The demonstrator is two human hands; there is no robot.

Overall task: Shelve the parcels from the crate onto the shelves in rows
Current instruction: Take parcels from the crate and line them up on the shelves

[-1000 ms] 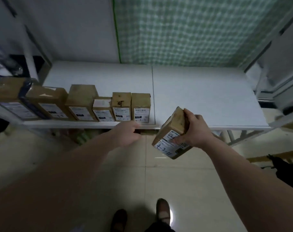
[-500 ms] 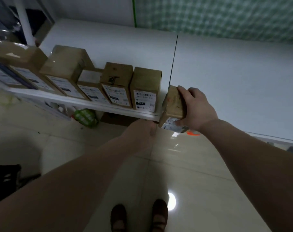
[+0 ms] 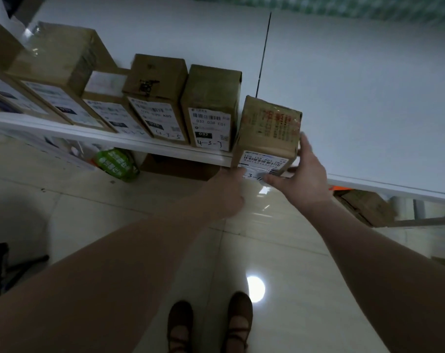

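Along the front edge of the white shelf [image 3: 369,98] stands a row of brown parcels, labels facing out. Nearest the shelf's left end in view, a big box [image 3: 58,54] carries a white label too blurred to read. Next comes a low parcel [image 3: 107,98] with a white sheet on top, its print also unreadable. Under the shelf, on the floor, lies a green bag [image 3: 117,163] with pale lettering that cannot be made out. Back on the shelf's edge, the 4-3-5 parcel [image 3: 156,93] has that number handwritten under its barcode. The 4-3-7 parcel [image 3: 211,105] shows a printed "032", a black tag reading "032" and the handwritten number. The left hand [image 3: 229,189] reaches just below the shelf's lip, back to the camera; its fingers are hidden, so its grip cannot be told. The end parcel [image 3: 267,131] stands last in the row on the shelf's edge, red print on top, handwriting "-3-1" partly covered. The right hand [image 3: 300,174] lies flat against it, fingers straight along its right side, thumb across the label
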